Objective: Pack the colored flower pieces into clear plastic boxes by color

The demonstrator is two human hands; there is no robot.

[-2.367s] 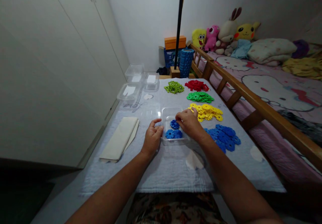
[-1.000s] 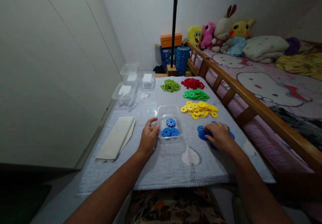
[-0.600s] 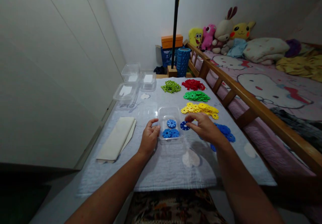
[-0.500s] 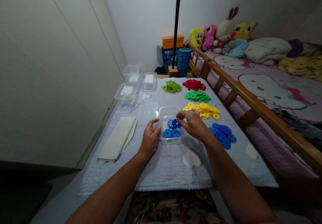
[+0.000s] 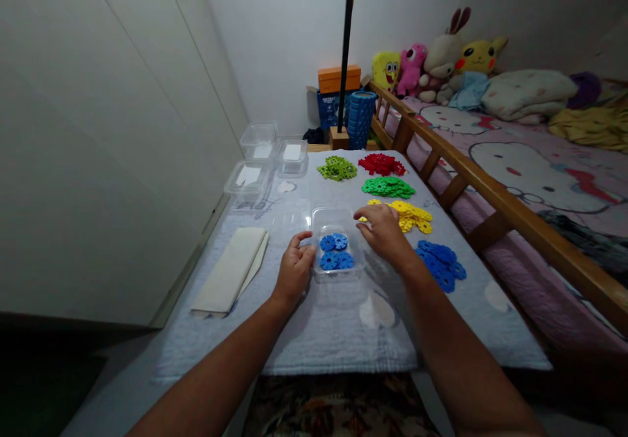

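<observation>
The left hand [image 5: 294, 263] rests against the left wall of a clear tub [image 5: 331, 210], and whether it pinches the plastic cannot be told; the right hand [image 5: 381, 233] is just beyond the tub's right rim, thumb and forefinger slightly parted, with nothing visible between them. Four blue discs [image 5: 335, 259] lie in the tub in two rows, the back pair overlapping; a push on the tub could slide those two further over each other. The tub looks light, so a knock from the right wrist might shift it on the cloth [image 5: 318, 339]; the right hand is also close to the yellow pile [image 5: 409, 214], where a trailing finger could scatter loose pieces.

The discs are flat, notched like flowers and apparently plastic; the blue pile [image 5: 440, 263] at the right is loosely stacked; the tub is see-through with rounded corners; the cloth is pale, slightly wrinkled and printed with white hearts.
</observation>
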